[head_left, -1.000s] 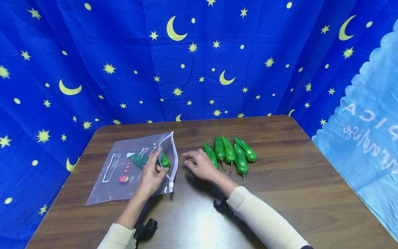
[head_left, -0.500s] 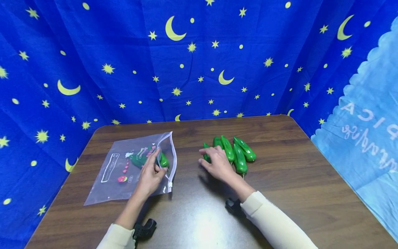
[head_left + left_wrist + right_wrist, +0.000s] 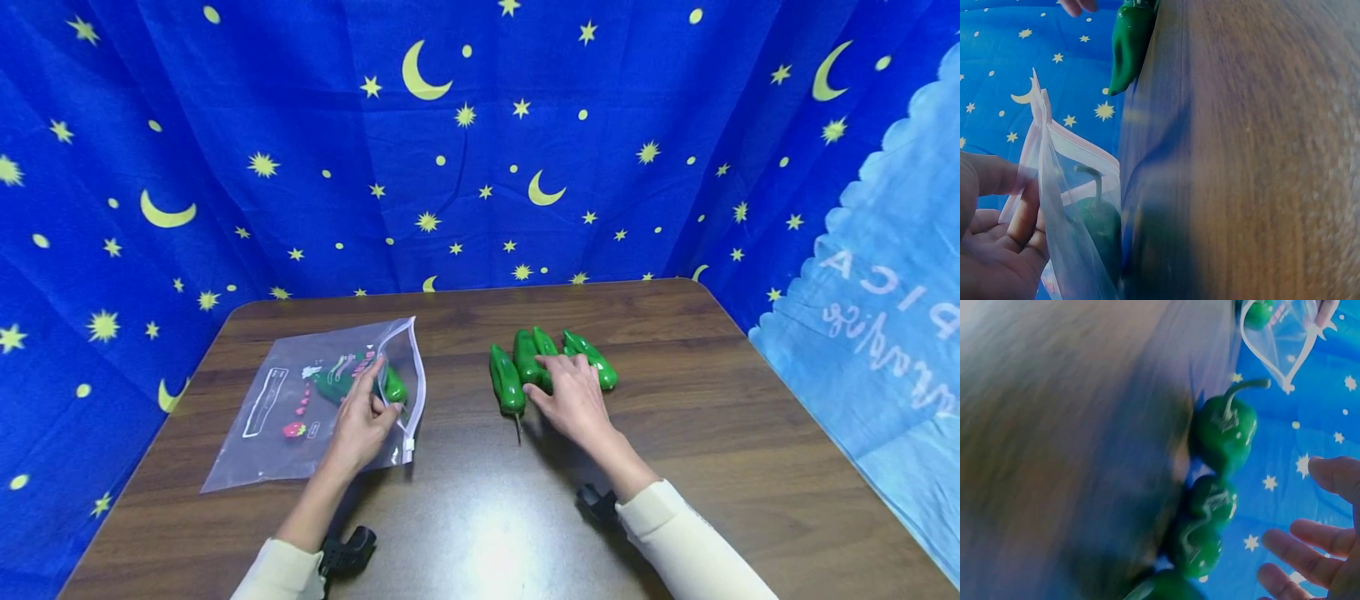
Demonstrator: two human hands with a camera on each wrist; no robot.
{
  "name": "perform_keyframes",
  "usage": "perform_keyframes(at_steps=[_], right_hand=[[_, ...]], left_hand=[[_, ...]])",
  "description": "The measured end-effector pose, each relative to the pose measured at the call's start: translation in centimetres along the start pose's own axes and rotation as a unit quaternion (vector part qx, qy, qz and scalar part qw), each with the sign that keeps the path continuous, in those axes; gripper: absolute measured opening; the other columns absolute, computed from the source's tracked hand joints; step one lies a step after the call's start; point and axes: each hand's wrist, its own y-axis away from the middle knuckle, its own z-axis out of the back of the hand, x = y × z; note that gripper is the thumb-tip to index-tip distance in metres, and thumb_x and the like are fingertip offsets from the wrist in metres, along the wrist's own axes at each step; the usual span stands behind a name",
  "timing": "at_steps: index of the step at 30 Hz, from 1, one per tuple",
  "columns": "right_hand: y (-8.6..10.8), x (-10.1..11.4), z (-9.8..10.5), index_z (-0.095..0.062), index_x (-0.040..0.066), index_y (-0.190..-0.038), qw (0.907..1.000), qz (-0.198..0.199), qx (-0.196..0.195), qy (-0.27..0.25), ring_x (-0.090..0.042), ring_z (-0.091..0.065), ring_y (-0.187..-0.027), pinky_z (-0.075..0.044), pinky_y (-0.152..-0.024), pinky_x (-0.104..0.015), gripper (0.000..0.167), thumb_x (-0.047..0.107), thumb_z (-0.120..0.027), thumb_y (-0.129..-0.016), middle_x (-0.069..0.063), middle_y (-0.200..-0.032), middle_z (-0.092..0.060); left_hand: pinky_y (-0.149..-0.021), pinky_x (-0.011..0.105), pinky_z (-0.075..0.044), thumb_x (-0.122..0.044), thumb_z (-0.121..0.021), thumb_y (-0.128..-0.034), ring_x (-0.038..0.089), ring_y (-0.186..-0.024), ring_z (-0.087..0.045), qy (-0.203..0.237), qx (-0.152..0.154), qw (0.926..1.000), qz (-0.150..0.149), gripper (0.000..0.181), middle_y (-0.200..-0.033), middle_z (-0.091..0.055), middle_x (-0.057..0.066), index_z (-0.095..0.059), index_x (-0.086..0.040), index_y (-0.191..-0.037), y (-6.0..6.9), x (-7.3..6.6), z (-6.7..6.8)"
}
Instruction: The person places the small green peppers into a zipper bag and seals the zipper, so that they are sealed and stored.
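— Around the bag (image 3: pixel 251 454)?
— Loose peppers (image 3: pixel 527 354) right of it, nearest pepper (image 3: pixel 506 385) between it and my spread right hand (image 3: pixel 576 402). My left hand (image 3: pixel 363 427) pinches its mouth.
— Versus a second ago?
— Right hand's farther from it.

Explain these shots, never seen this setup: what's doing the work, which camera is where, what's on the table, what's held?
No robot here: a person works with two bare hands. The wide pictures come from a camera on the head, looking forward and down. The other two come from the wrists and look tipped sideways, so the wooden table seems to stand upright. On it lie a clear zip bag with at least one green pepper inside and, to its right, a row of loose green peppers. The left hand pinches the bag's open edge. The right hand is spread over the loose green peppers, holding nothing. Blue cloth with moons and stars hangs behind.
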Motion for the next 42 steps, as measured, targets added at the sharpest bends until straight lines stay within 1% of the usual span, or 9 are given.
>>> perform_keyframes(at_steps=[4, 10, 12, 19, 27, 31, 37, 42], right_hand=[[0.4, -1.1, 0.1, -0.059, 0.008, -0.124, 0.9996, -0.022, 0.005, 0.014, -0.031, -0.050, -0.100, -0.038, -0.081, -0.043, 0.053, 0.037, -0.070, -0.081, -0.012, -0.119, -0.065], [0.8, -2.9, 0.2, -0.058, 0.005, -0.124, 0.9985, -0.048, 0.007, 0.025, -0.035, -0.050, -0.099, -0.035, -0.073, -0.041, 0.058, 0.039, -0.071, -0.079, -0.017, -0.116, -0.065], [0.9, -3.4, 0.3, -0.058, 0.004, -0.124, 0.9981, -0.054, 0.009, 0.026, -0.036, -0.050, -0.097, -0.034, -0.071, -0.041, 0.059, 0.040, -0.071, -0.079, -0.018, -0.116, -0.065], [1.0, -4.6, 0.5, -0.056, 0.004, -0.127, 0.9953, -0.091, 0.029, 0.018, -0.034, -0.048, -0.092, -0.034, -0.070, -0.039, 0.061, 0.041, -0.070, -0.080, -0.018, -0.123, -0.061], [1.6, -5.4, 0.5, -0.057, 0.003, -0.125, 0.9944, -0.102, 0.019, 0.023, -0.036, -0.049, -0.093, -0.035, -0.072, -0.043, 0.060, 0.040, -0.070, -0.079, -0.021, -0.118, -0.061], [1.9, -5.8, 0.5, -0.058, 0.003, -0.124, 0.9933, -0.112, 0.016, 0.023, -0.037, -0.049, -0.095, -0.035, -0.072, -0.043, 0.059, 0.039, -0.071, -0.079, -0.021, -0.116, -0.062], [2.3, -6.3, 0.4, -0.057, 0.003, -0.123, 0.9923, -0.120, 0.021, 0.019, -0.038, -0.050, -0.097, -0.036, -0.073, -0.044, 0.059, 0.039, -0.070, -0.079, -0.022, -0.119, -0.061], [2.4, -6.4, 0.3, -0.057, 0.002, -0.124, 0.9922, -0.120, 0.029, 0.013, -0.037, -0.051, -0.094, -0.035, -0.070, -0.040, 0.061, 0.042, -0.070, -0.079, -0.022, -0.120, -0.062]], left_hand=[[-0.055, 0.018, -0.045, 0.002, -0.065, -0.0794, 0.000, -0.064, -0.047, -0.002, 0.001, 1.0000, 0.004, 0.077, -0.136, -0.045, 0.016, -0.030, -0.007, -0.147, 0.0, 0.0, 0.1], [-0.054, 0.018, -0.046, 0.001, -0.066, -0.0793, 0.001, -0.064, -0.048, -0.008, 0.003, 1.0000, 0.005, 0.078, -0.139, -0.044, 0.016, -0.030, -0.009, -0.147, 0.0, -0.1, 0.2], [-0.054, 0.018, -0.045, 0.001, -0.066, -0.0793, 0.001, -0.064, -0.048, -0.010, 0.003, 0.9999, 0.005, 0.078, -0.139, -0.043, 0.017, -0.030, -0.009, -0.147, 0.0, -0.1, 0.2], [-0.054, 0.018, -0.045, 0.001, -0.066, -0.0795, 0.001, -0.064, -0.047, -0.012, 0.002, 0.9999, 0.004, 0.078, -0.141, -0.042, 0.016, -0.030, -0.009, -0.147, 0.0, -0.1, 0.3], [-0.056, 0.018, -0.045, 0.001, -0.066, -0.0798, 0.001, -0.065, -0.048, -0.015, 0.002, 0.9999, 0.009, 0.077, -0.141, -0.041, 0.016, -0.030, -0.009, -0.147, 0.1, -0.2, 0.3], [-0.056, 0.018, -0.045, 0.001, -0.066, -0.0799, 0.002, -0.065, -0.048, -0.015, 0.000, 0.9999, 0.004, 0.076, -0.140, -0.042, 0.017, -0.030, -0.008, -0.147, 0.1, -0.2, 0.4], [-0.055, 0.018, -0.044, 0.001, -0.066, -0.0796, 0.002, -0.064, -0.048, -0.016, -0.004, 0.9999, 0.001, 0.076, -0.136, -0.045, 0.016, -0.031, -0.008, -0.147, 0.1, -0.1, 0.4], [-0.055, 0.018, -0.045, 0.000, -0.066, -0.0797, 0.002, -0.064, -0.048, -0.017, -0.001, 0.9999, 0.003, 0.076, -0.136, -0.044, 0.017, -0.031, -0.007, -0.147, 0.1, -0.1, 0.4]])
